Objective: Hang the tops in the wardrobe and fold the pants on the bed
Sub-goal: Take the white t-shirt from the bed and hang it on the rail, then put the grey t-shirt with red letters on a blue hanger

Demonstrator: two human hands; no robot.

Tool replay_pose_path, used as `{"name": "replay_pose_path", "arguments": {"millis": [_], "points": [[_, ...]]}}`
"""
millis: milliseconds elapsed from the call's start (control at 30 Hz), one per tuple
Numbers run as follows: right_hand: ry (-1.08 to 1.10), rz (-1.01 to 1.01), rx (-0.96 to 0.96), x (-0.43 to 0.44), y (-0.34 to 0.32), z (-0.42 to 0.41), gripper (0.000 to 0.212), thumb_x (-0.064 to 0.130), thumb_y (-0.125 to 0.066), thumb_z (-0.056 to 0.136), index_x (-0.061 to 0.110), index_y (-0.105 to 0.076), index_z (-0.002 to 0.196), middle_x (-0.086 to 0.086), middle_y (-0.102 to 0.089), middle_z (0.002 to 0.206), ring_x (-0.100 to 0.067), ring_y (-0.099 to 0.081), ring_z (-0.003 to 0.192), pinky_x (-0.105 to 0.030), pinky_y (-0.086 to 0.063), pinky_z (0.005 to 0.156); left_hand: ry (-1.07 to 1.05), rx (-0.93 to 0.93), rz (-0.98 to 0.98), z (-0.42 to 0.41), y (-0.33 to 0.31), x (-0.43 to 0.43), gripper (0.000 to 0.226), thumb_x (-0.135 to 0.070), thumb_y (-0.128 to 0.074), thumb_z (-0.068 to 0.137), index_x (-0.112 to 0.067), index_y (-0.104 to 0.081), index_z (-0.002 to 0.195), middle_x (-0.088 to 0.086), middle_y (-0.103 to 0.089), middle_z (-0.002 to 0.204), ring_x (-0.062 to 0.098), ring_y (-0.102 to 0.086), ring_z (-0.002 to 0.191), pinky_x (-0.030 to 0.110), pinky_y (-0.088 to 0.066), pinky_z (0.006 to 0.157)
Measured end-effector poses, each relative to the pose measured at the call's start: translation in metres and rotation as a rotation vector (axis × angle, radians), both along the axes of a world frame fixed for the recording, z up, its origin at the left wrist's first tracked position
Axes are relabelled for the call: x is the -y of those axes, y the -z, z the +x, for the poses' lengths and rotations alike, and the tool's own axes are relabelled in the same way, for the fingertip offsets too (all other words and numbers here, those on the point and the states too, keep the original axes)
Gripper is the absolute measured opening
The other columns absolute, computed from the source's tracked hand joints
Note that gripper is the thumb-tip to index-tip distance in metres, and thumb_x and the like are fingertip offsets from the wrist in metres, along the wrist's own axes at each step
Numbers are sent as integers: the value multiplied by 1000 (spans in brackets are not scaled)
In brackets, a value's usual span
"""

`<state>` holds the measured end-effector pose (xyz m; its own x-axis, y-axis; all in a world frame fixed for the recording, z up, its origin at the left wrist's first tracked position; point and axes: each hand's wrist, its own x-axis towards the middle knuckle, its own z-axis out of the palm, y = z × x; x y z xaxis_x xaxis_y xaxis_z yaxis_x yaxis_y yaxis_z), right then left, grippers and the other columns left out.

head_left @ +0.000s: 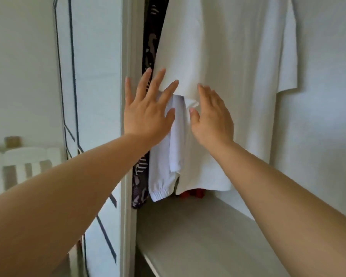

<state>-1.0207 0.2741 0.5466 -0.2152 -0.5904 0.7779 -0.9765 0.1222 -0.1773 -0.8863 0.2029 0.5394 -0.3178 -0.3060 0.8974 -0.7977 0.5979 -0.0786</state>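
Note:
A white T-shirt [234, 76] hangs inside the open wardrobe [208, 232], filling the upper middle of the view. Behind it to the left hang a second white garment [164, 176] with an elastic hem and a dark patterned garment [151, 43]. My left hand [146, 112] is spread flat with straight fingers, its fingertips at the T-shirt's left sleeve edge. My right hand [212, 118] is flat against the T-shirt's front, fingers straight, just right of that sleeve. Neither hand holds anything. The rail and hangers are out of view.
The wardrobe's white door [92, 96] with dark line trim stands at the left, its edge beside my left hand. A white shelf runs below the hanging clothes. Something red [194, 193] shows under the T-shirt's hem. A white slatted piece of furniture [22, 162] is far left.

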Motion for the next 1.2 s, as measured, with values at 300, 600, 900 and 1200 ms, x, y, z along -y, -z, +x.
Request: {"name": "replay_pose_path", "arguments": {"millis": [300,600,900,1200], "points": [[-178,58,-102,32,82,121,58,34,-31,100,20,-6,151,-3,-2,159,-21,2,147,-36,-3,119,-321,52,195,126,88,6,70,-57,-22,95,-28,11,150,-3,16,159,20,16,146,49,13,115],[-424,356,-86,98,195,302,57,31,-32,101,19,-6,151,-1,-1,159,-19,3,147,-37,-3,120,-615,75,496,331,192,27,75,-53,-26,95,-21,14,150,-2,17,158,19,15,146,50,11,116],[-667,635,-68,142,300,476,57,31,-31,101,18,-7,151,-3,-3,159,-20,-1,146,-36,-5,119,-866,-65,907,471,312,9,72,-50,-26,98,-19,14,150,-4,16,159,19,16,145,52,10,116],[-975,802,-196,192,378,607,56,29,-30,101,15,-9,151,-5,-10,158,-21,-7,146,-36,-10,118,-1126,-159,1077,569,381,26,71,-48,-28,98,-18,8,151,-4,10,160,19,13,146,50,14,114]]}}
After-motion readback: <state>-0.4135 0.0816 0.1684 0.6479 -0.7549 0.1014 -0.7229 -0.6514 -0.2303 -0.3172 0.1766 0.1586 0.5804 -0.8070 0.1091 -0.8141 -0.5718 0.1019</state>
